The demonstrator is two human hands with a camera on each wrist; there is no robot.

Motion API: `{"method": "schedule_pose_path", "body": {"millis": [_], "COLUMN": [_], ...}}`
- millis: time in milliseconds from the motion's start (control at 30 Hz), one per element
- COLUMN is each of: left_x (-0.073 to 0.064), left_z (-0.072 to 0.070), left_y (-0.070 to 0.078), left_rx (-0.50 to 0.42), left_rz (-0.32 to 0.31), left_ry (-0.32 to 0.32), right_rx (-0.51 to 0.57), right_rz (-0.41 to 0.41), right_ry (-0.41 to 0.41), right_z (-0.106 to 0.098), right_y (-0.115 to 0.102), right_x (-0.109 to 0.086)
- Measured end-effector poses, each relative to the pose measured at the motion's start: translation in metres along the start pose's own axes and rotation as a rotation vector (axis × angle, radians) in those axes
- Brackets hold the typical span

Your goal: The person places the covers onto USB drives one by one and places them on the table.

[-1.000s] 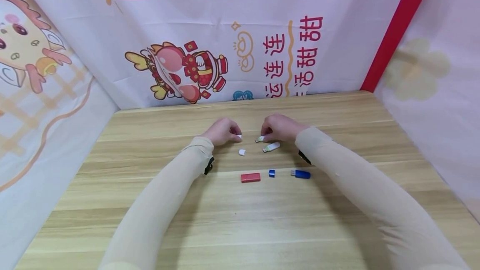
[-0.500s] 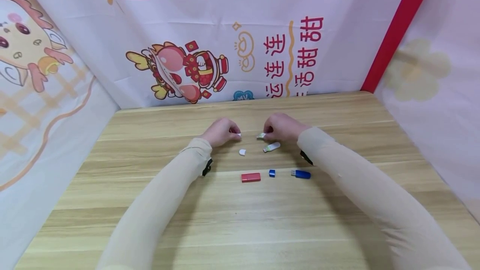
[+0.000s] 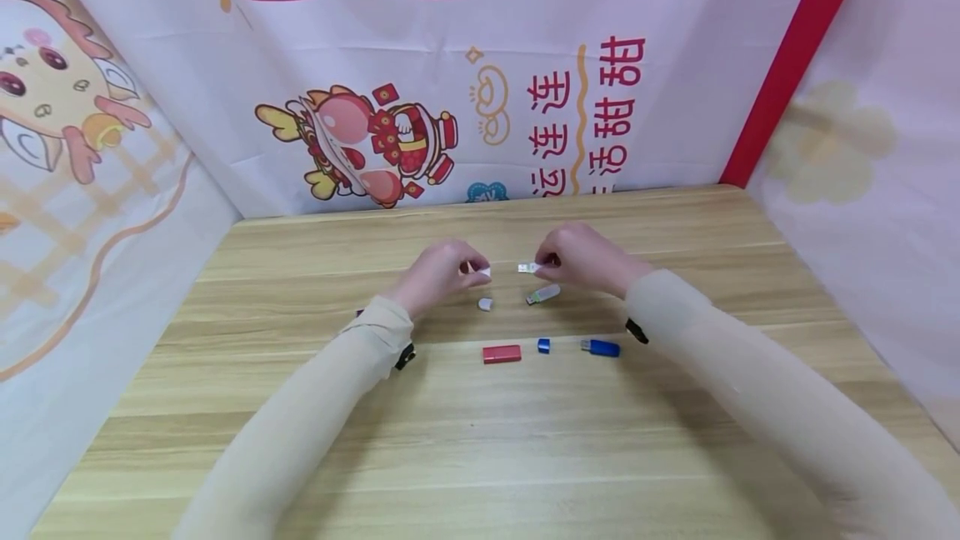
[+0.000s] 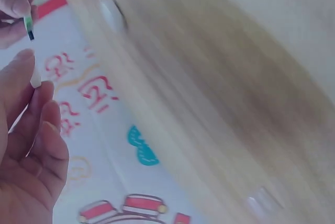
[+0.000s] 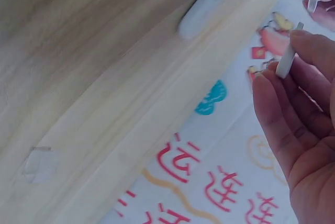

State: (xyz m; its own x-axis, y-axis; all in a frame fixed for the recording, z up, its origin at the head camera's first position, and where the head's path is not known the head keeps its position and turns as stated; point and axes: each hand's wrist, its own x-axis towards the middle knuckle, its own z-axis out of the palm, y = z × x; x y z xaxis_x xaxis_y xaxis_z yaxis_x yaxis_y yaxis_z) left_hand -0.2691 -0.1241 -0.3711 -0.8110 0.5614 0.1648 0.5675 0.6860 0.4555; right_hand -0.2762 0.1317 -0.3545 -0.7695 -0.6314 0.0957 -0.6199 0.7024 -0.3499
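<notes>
Between thumb and fingertips, my left hand pinches a small white cap. Across a short gap, my right hand holds a white USB stick with a green band, its metal plug pointing toward the cap. Both hands are raised over the far half of the table in the head view. Below them lie a second white-and-green USB stick, its plug bare, and a loose white cap.
Nearer the front of the wooden table lie a red USB stick, a blue cap and a blue USB stick with its plug bare. A printed cloth hangs behind the table's back edge.
My right hand has moved a little to the right and turned the USB stick so its plug points left. My left hand has shifted slightly right with the cap. The things on the table stay put.
</notes>
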Motion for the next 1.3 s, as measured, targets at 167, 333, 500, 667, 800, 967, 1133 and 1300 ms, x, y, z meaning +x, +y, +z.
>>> {"method": "schedule_pose_path", "body": {"millis": [167, 333, 500, 667, 800, 967, 1133, 1300], "left_x": [-0.015, -0.030, -0.045, -0.058, -0.067, -0.077, -0.085, -0.089], "left_z": [0.001, 0.004, 0.008, 0.011, 0.013, 0.014, 0.015, 0.019], "left_y": [0.018, 0.035, 0.050, 0.062, 0.069, 0.077, 0.083, 0.087], "left_rx": [0.092, 0.154, 0.178, 0.182, 0.200, 0.210, 0.218, 0.225], "left_rz": [0.145, 0.232, 0.278, 0.296, 0.308, 0.309, 0.342, 0.411], "left_ry": [0.102, 0.176, 0.218, 0.246, 0.260, 0.266, 0.282, 0.328], "right_rx": [-0.008, -0.009, -0.030, -0.036, -0.028, -0.013, -0.007, -0.012], "right_rz": [-0.051, -0.096, -0.166, -0.214, -0.256, -0.263, -0.305, -0.338], "right_ry": [0.054, 0.128, 0.204, 0.249, 0.288, 0.309, 0.347, 0.382], "right_z": [-0.004, -0.002, 0.002, 0.007, 0.011, 0.017, 0.022, 0.027], "right_y": [-0.019, -0.034, -0.044, -0.053, -0.057, -0.061, -0.065, -0.069], "right_x": [-0.020, -0.039, -0.055, -0.069, -0.078, -0.088, -0.096, -0.103]}}
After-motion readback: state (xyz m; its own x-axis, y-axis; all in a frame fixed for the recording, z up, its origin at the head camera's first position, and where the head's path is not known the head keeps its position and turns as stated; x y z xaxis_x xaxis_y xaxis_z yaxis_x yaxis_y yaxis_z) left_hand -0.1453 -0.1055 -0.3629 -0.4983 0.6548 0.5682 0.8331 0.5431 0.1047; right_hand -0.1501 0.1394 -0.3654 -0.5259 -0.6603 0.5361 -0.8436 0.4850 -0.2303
